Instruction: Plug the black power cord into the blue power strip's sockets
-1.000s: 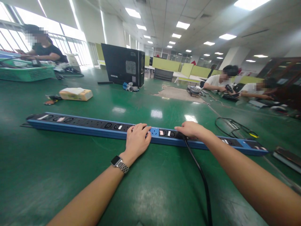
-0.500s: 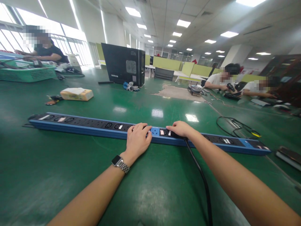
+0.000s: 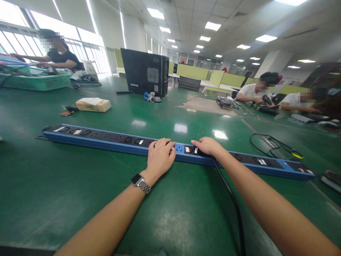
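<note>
A long blue and black power strip (image 3: 106, 140) with several sockets lies across the bench, slightly slanted. My left hand (image 3: 160, 156), a watch at its wrist, lies over the strip's middle with its fingers curled over the far side. Right of it, beyond a blue socket, my right hand (image 3: 209, 146) is closed on the end of a thick black power cord (image 3: 231, 199) at the strip's top. The plug is mostly hidden beneath that hand. From there the cord runs down toward the front edge.
Behind the strip are a tissue pack (image 3: 93, 105), a black computer case (image 3: 145, 73), gloves (image 3: 152, 97) and a green basket (image 3: 48, 82). A coiled black cable (image 3: 269, 144) lies at right. Another person (image 3: 62, 57) sits at far left; two more people (image 3: 250, 91) work at far right.
The whole view has shifted slightly, so things appear further right. Both hands keep their places on the power strip.
</note>
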`<state>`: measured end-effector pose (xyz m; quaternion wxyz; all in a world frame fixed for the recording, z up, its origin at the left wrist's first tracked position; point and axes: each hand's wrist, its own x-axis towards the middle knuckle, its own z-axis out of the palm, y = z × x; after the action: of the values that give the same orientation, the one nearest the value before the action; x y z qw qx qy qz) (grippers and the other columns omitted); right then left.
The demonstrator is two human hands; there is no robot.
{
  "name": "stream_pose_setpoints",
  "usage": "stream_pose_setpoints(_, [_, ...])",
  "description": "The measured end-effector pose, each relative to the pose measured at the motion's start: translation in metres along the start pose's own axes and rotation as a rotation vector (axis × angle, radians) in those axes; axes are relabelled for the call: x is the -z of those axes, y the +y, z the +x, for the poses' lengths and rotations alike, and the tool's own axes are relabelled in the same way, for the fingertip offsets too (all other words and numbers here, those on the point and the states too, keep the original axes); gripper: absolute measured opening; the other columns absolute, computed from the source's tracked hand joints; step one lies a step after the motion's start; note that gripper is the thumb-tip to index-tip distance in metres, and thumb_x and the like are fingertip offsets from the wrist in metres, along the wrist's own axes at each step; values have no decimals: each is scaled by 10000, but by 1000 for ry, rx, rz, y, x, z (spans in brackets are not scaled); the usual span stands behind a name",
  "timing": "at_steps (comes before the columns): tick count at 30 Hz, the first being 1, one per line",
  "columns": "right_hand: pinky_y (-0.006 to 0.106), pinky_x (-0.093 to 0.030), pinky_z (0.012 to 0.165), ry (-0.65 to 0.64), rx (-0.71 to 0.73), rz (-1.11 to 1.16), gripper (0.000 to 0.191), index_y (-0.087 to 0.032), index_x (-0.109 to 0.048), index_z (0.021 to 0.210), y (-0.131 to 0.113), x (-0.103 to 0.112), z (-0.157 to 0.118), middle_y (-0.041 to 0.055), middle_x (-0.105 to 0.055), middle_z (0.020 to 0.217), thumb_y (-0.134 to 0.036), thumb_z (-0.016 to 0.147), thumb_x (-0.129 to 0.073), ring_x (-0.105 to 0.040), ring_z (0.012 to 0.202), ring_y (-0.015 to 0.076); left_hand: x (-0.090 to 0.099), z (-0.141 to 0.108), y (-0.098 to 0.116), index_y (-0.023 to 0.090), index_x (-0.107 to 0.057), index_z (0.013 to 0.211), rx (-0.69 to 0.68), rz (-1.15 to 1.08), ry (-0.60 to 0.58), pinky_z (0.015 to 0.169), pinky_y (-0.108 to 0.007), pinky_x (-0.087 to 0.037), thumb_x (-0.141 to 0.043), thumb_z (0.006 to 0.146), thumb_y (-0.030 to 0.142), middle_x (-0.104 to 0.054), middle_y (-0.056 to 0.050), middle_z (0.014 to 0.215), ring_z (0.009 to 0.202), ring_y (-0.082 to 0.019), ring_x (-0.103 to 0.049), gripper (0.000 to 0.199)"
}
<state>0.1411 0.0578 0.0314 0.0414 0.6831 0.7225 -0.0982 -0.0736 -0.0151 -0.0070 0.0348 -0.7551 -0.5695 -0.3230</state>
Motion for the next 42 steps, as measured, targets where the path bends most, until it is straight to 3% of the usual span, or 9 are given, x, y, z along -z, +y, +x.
stream_pose_setpoints(5, [309, -445, 848, 15, -3, 15, 696, -121, -718, 1014, -1, 0, -1, 174, -684, 1130, -656, 888, -292, -626, 1056, 267, 10, 2, 11, 233, -669, 1071, -2, -51, 59, 1033, -445, -318, -508, 869, 254, -632, -72, 1210, 1196, -253, -502, 259])
stream_pose_setpoints(8, [293, -443, 813, 67, -1, 99, 688, -129, -720, 927, 1, 0, -2, 172, -702, 1065, -680, 871, -310, -637, 1006, 257, 15, -1, 32, 203, -679, 953, -66, -172, 49, 947, -413, -390, -502, 874, 275, -667, -81, 1040, 1050, -248, -561, 206])
stream_pose_setpoints(11, [256, -441, 741, 231, -26, 330, 687, -140, -696, 885, 10, 0, -4, 137, -721, 961, -666, 894, -255, -653, 889, 207, 8, -4, 59, 194, -663, 822, -59, -483, -179, 746, -327, -460, -484, 881, 290, -672, -42, 803, 783, -187, -602, 212])
stream_pose_setpoints(14, [230, -430, 694, 413, -70, 527, 661, -143, -669, 921, 27, -2, -6, 102, -721, 909, -585, 939, -179, -649, 810, 162, -11, -3, 85, 172, -635, 798, 197, -897, -477, 585, -256, -458, -480, 889, 343, -665, -30, 736, 612, -133, -592, 248])
stream_pose_setpoints(16, [234, -418, 701, 483, -124, 455, 594, -157, -664, 918, 40, -5, -6, 96, -718, 910, -533, 949, -205, -643, 836, 166, -22, 3, 100, 159, -607, 839, 417, -1157, -641, 514, -216, -450, -483, 894, 391, -669, -39, 767, 562, -110, -599, 269])
stream_pose_setpoints(19, [257, -402, 711, 438, -204, 227, 497, -180, -669, 882, 52, -12, -4, 106, -713, 926, -486, 939, -282, -635, 891, 198, -32, 13, 119, 153, -570, 842, 633, -1383, -780, 490, -200, -461, -509, 894, 420, -665, -34, 729, 508, -98, -599, 280])
stream_pose_setpoints(24, [277, -407, 718, 337, -221, 180, 500, -194, -680, 899, 55, -19, 2, 109, -709, 973, -446, 949, -251, -639, 915, 213, -37, 19, 136, 125, -579, 781, 809, -1500, -667, 482, -204, -470, -581, 873, 361, -655, -37, 619, 477, -106, -596, 254])
stream_pose_setpoints(34, [324, -440, 795, 268, -226, 227, 627, -206, -693, 948, 53, -14, -1, 110, -701, 1050, -525, 950, -153, -637, 974, 241, -46, 12, 144, 129, -569, 679, 843, -1584, -490, 414, -191, -405, -564, 845, 231, -594, 4, 543, 402, -86, -547, 195])
stream_pose_setpoints(42, [367, -450, 849, 238, -228, 297, 704, -200, -700, 955, 51, -13, 0, 130, -699, 1068, -593, 931, -116, -637, 1004, 260, -52, 7, 144, 131, -573, 650, 830, -1651, -403, 383, -185, -372, -605, 788, 256, -578, 0, 522, 385, -92, -532, 189])
